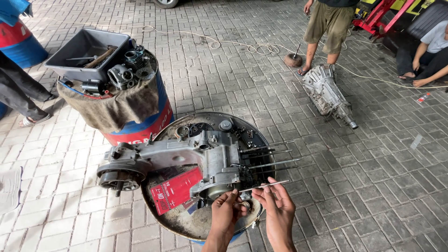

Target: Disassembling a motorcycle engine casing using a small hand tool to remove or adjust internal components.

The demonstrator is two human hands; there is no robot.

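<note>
Both hands, the left hand [227, 207] and the right hand [275, 201], pinched a long stud [263, 186] beside the engine case [186, 161] (lying on a round tray [186, 224]). Probably it was being fitted; the next move needed careful alignment.

A flat red package [176, 190] with white print lies on the round tray [196, 224], under the engine case [186, 161]. A small red-and-white wrapper [423, 97] lies on the paving at far right.
</note>
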